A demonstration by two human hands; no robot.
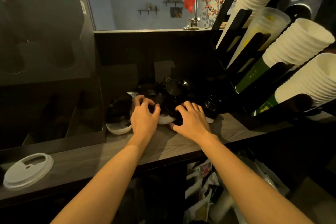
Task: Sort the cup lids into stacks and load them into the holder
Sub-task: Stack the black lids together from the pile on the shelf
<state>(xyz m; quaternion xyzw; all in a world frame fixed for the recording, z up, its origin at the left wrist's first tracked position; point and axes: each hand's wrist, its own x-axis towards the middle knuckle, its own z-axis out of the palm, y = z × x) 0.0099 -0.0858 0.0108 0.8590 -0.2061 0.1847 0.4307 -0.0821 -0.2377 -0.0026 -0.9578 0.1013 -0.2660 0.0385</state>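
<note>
I am working with both hands in the heap at the back of the worktop (127, 151). My left hand (145, 114) is gripping one of the black lids (171, 88) with curled fingers and thumb. My right hand (190, 121) is resting just beside it, bent fingers pressing on more of them, though in this dim light I cannot tell whether it is actually gripping anything. White lids (119, 129) are lying under and between the black ones, so I am judging that the job here is separating by colour and size before nesting. To do it well I should be lifting one lid at a time by its rim, turning them all the same way up and squaring each stack between my palms so it is not toppling. The holder (45, 78), as I take it, is the dark box standing to my left, touching the heap, and I am seeing nothing loaded in its slots. A loose white lid (29, 171) is lying well apart near the front edge, and cups (298, 42) are hanging in the rack on my right.
</note>
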